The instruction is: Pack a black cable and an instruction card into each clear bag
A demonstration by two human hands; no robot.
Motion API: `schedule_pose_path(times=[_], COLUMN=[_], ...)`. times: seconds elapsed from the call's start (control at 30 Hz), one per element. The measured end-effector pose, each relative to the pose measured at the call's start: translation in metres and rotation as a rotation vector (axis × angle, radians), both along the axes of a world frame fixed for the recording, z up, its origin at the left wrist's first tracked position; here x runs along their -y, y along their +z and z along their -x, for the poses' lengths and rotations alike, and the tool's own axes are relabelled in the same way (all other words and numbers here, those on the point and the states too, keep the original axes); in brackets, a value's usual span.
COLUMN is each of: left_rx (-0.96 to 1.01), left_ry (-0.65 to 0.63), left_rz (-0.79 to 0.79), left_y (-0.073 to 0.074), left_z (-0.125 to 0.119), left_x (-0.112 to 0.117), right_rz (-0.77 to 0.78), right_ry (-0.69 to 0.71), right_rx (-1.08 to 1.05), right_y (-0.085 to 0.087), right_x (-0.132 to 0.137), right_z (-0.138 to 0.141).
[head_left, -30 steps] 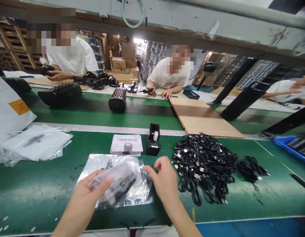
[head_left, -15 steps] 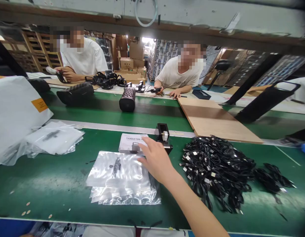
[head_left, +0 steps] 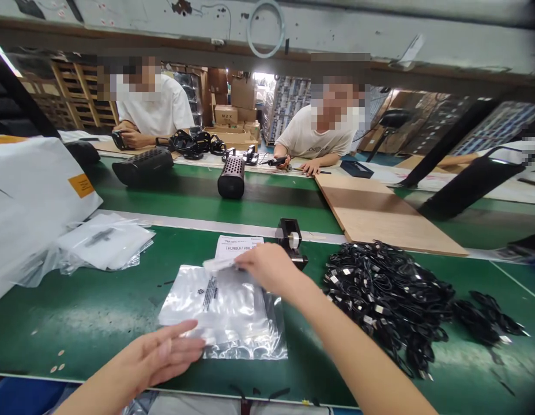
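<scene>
My right hand (head_left: 271, 268) pinches a white instruction manual (head_left: 219, 264), tilted over the top edge of the clear plastic bags. Behind it lies the stack of printed manuals (head_left: 240, 242), partly hidden by my fingers. The pile of clear plastic bags (head_left: 187, 300) with dark print lies flat in front of me. My left hand (head_left: 168, 351) is open at the near left corner of the bags, fingers stretched out. Just beyond my right hand stands a black tape dispenser (head_left: 290, 233) with a white roll.
A heap of black cables (head_left: 384, 294) lies to the right, near a wooden board (head_left: 388, 213). More bags (head_left: 107, 239) and a large white sack (head_left: 29, 202) are at left. Black speakers (head_left: 232, 177) stand on the green belt (head_left: 193, 202). Two co-workers sit across.
My right hand has closed on a manual and lifted it, tilted, toward the bags. My left hand has come into view at lower left. The view has shifted slightly.
</scene>
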State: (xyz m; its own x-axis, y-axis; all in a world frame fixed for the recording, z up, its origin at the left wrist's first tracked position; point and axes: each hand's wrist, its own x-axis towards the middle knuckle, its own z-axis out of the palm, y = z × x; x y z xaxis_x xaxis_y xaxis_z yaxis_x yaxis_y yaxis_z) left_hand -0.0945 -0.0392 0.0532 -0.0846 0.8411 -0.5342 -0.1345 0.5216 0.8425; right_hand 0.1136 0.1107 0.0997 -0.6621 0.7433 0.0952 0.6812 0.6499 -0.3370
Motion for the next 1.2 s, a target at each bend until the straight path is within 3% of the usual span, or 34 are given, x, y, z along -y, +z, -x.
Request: schedule_pose_path(times=[0.1,0.13,0.2,0.27,0.3,0.37,0.4,0.5,0.6,0.73,0.83,0.93,1.07,1.2], left_rx=[0.23,0.238,0.185,0.13,0.111,0.017,-0.097,-0.632,-0.917,-0.957,-1.023,-1.101,-1.089,-1.053], left_ry=[-0.132,-0.163,-0.236,-0.358,-0.426,-0.492,-0.479,-0.349,-0.433,-0.604,-0.5,-0.441,-0.543,-0.566], left_rz=[0.001,-0.017,-0.063,-0.101,-0.112,-0.134,-0.164,-0.37,-0.524,-0.658,-0.751,-0.672,-0.554,-0.55], left_y=[0.011,0.013,0.013,0.012,0.011,0.009,0.007,-0.004,-0.02,-0.037,-0.038,-0.032,-0.026,-0.026], left_z=[-0.023,-0.028,-0.038,-0.046,-0.05,-0.056,-0.059,-0.066,-0.073,-0.087,-0.097,-0.102,-0.105,-0.104], left_x=[-0.029,-0.035,-0.04,-0.042,-0.043,-0.048,-0.051,-0.063,-0.064,-0.045,-0.039,-0.047,-0.06,-0.061], right_rz=[-0.086,-0.124,-0.025,0.286,0.496,0.843,0.928,0.877,0.827,0.827,0.81,0.772,0.816,0.829], right_ry=[0.173,0.154,-0.168,-0.481,-0.558,-0.6,-0.623,-0.808,-0.919,-0.963,-0.978,-0.992,-0.983,-0.984], right_rx=[-0.127,-0.23,-0.419,-0.63,-0.724,-0.873,-0.928,-1.043,-1.089,-1.102,-1.121,-1.148,-1.15,-1.158], right_y=[-0.015,-0.022,-0.039,-0.054,-0.059,-0.067,-0.069,-0.069,-0.067,-0.069,-0.073,-0.074,-0.076,-0.08], right_x=[0.054,0.07,0.094,0.106,0.108,0.11,0.11,0.112,0.116,0.118,0.116,0.116,0.121,0.128], right_z=[-0.003,-0.008,-0.021,-0.037,-0.046,-0.062,-0.07,-0.091,-0.107,-0.114,-0.111,-0.109,-0.114,-0.118])
